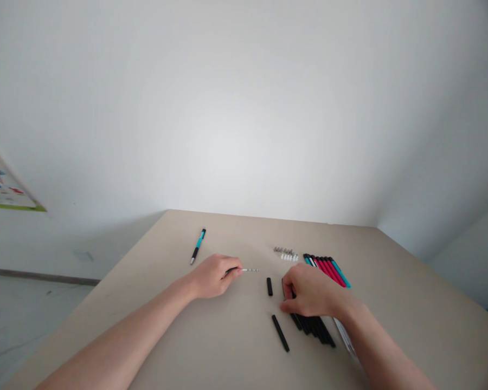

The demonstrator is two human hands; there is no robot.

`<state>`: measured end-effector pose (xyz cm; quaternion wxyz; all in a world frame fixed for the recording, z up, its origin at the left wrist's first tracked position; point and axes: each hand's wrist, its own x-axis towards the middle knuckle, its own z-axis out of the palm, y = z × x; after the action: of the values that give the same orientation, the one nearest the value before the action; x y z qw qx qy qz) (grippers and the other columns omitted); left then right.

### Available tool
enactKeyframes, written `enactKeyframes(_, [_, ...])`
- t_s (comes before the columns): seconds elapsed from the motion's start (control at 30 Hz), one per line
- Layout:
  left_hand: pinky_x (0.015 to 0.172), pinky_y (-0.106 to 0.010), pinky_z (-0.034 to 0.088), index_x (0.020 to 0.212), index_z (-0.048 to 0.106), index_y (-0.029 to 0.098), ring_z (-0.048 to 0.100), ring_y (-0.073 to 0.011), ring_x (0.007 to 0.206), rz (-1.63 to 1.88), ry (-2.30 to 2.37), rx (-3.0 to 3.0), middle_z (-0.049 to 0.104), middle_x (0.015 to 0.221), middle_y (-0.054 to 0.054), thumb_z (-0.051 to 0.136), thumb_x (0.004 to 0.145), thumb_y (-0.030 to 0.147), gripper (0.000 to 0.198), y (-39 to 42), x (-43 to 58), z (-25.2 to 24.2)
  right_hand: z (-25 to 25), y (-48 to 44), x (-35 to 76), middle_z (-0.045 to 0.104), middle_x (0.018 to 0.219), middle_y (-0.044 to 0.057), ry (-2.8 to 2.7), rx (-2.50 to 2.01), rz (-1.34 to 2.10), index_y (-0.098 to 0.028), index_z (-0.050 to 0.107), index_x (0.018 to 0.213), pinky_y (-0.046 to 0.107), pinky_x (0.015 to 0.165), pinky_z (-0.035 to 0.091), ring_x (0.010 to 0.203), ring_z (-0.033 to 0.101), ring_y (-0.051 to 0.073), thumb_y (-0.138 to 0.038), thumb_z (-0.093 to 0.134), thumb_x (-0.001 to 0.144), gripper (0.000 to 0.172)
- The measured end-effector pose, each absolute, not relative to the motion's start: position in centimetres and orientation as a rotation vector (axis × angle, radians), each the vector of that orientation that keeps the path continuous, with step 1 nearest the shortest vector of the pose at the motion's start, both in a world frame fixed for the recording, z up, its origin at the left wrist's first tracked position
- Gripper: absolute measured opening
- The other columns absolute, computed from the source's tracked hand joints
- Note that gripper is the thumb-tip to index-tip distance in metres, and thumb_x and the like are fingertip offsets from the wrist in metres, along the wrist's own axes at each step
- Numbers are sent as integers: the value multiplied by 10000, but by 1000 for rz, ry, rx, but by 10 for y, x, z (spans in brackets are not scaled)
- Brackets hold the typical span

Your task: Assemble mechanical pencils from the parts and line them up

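My left hand (219, 276) is closed on a thin whitish pen refill (251, 270) with dark marks. Its free end points right, just above the table; the rest is hidden in my fingers. My right hand (309, 292) reaches over a row of black pen tubes (313, 327), fingertips and thumb curled close together. Whatever lies between them is mostly hidden. Left of that hand are a short black pen piece (269, 286) and, nearer me, a longer black tube (280, 333) lying slanted.
A teal and black pen (198, 246) lies at the table's (195, 336) back left. Small grey springs (283, 251) and white bits (289, 258) sit in rows behind. Red and teal pen barrels (329, 268) lie beyond my right hand; white refills (345, 336) show under that forearm.
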<state>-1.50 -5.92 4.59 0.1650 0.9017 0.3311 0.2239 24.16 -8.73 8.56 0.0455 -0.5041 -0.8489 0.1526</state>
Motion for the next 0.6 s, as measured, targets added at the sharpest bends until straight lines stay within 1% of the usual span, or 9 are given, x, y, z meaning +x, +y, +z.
enactKeyframes(0.13, [593, -219, 338, 814, 568, 167, 442, -111, 589, 646, 947, 2558, 526, 660, 2, 353, 954, 283, 282, -59, -15, 45, 81, -89, 241, 616, 479, -3, -2582, -1487, 467, -206, 676, 507, 210, 406, 301, 433, 521, 120, -172, 655, 573, 78])
enactKeyframes(0.23, [595, -220, 340, 817, 568, 166, 448, -111, 593, 644, 951, 2553, 533, 666, 1, 361, 951, 274, 269, -59, -16, 46, 81, -90, 240, 618, 482, -3, -2578, -1475, 494, -204, 669, 505, 204, 407, 301, 440, 526, 119, -131, 615, 567, 109])
enactKeyframes(0.33, [588, -217, 343, 811, 571, 166, 448, -110, 589, 643, 951, 2546, 534, 662, 2, 366, 949, 278, 271, -60, -15, 47, 86, -91, 239, 594, 479, -20, -2540, -1464, 586, -196, 640, 515, 188, 401, 292, 430, 497, 99, -105, 578, 574, 126])
enactKeyframes(0.43, [599, -217, 353, 814, 575, 166, 461, -113, 599, 646, 954, 2543, 544, 670, -3, 356, 952, 292, 288, -60, -15, 47, 89, -88, 236, 578, 504, -38, -2437, -1393, 567, -193, 606, 562, 181, 430, 306, 453, 474, 86, -133, 574, 634, 99])
enactKeyframes(0.53, [598, -217, 351, 817, 575, 167, 460, -113, 598, 654, 966, 2544, 541, 664, -2, 355, 953, 299, 290, -60, -15, 47, 86, -84, 232, 604, 562, -48, -2318, -1329, 451, -198, 602, 669, 192, 467, 321, 448, 437, 76, -193, 567, 723, 64])
enactKeyframes(0.6, [591, -215, 346, 816, 572, 168, 454, -111, 591, 651, 967, 2545, 535, 658, 3, 359, 951, 296, 283, -60, -15, 47, 82, -82, 230, 618, 593, -49, -2270, -1304, 421, -201, 605, 737, 201, 470, 323, 426, 410, 70, -235, 556, 774, 71])
